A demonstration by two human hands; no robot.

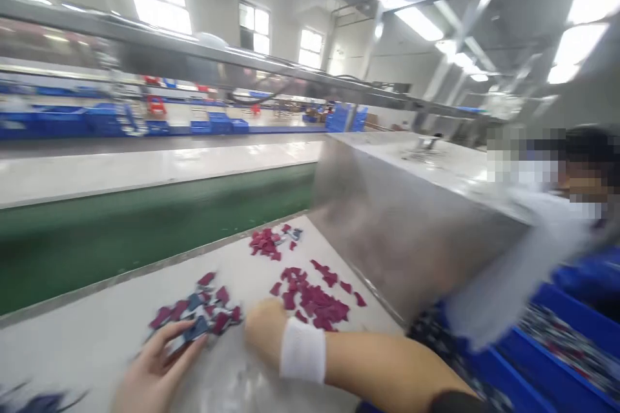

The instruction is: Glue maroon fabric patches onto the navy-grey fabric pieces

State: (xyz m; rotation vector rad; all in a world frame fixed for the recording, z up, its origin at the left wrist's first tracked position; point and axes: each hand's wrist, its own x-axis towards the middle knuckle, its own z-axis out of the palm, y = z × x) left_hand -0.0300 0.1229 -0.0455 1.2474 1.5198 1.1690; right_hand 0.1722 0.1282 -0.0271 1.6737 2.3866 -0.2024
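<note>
My left hand [157,368] is at the lower left, thumb and fingers closed around a small dark blue-grey flat piece [196,329]. Just beyond its fingertips lies a mixed pile of maroon and blue-grey pieces [221,295]. Blurred by motion, my right hand [266,329] is curled low over the table between that pile and a larger maroon pile [314,297]. Its fingers face away, so whatever they hold is hidden. A white wristband [303,350] circles the right wrist. Farther back sits a smaller maroon pile [265,242] with a few grey pieces beside it.
The white table [92,329] ends at a green conveyor belt [159,226]. A metal box [387,232] rises at the right edge. Blue bins [547,361] with small pieces stand lower right, near another person [557,219]. A dark item [43,402] lies bottom left.
</note>
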